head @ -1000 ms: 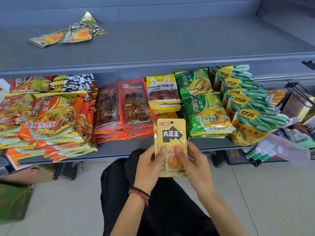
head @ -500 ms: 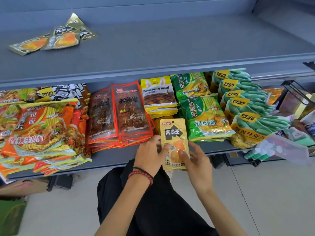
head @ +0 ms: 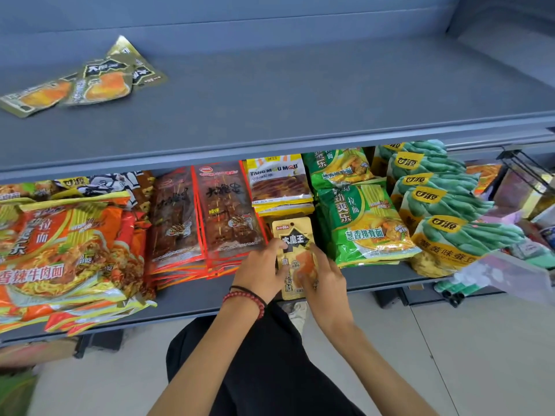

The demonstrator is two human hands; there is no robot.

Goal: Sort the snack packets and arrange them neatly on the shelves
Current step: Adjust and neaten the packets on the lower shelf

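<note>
Hands, pose:
- Left hand (head: 261, 270) is seen back-up, wrist bent slightly, thumb laid across the upper left face of the gold packet (head: 293, 235); the other fingers are hidden behind it. Two bracelets (head: 247, 298), one red beads and one black cord, are worn at the wrist.
- Right hand (head: 326, 276) is brought in from the lower right, fingers curled over the packet's lower right face, knuckles up.
- Grip: both hands are clamped on the same packet, one per side. Packet is held face-up to the camera, top tilted a little to the left.

Where the packet is:
- Held over the front part of the lower shelf (head: 192, 298), in the gap btwn the red packets (head: 225, 214) and the green noodle packs (head: 363, 223), just in front of the yellow packets (head: 279, 181). Bottom edge hangs past the shelf's front lip. Contact w/ the shelf cannot be told.

Edges, room:
- Gap is narrow; the left hand is touching or nearly touching the red stack.
- Orange noodle packs (head: 60, 250) overhang the front lip at far left.
- Upper shelf (head: 300, 94) is mostly bare grey; three similar gold packets (head: 90, 82) lie overlapped at its left.
- Bean snack bags (head: 444, 199) are crowded at the right end.
</note>
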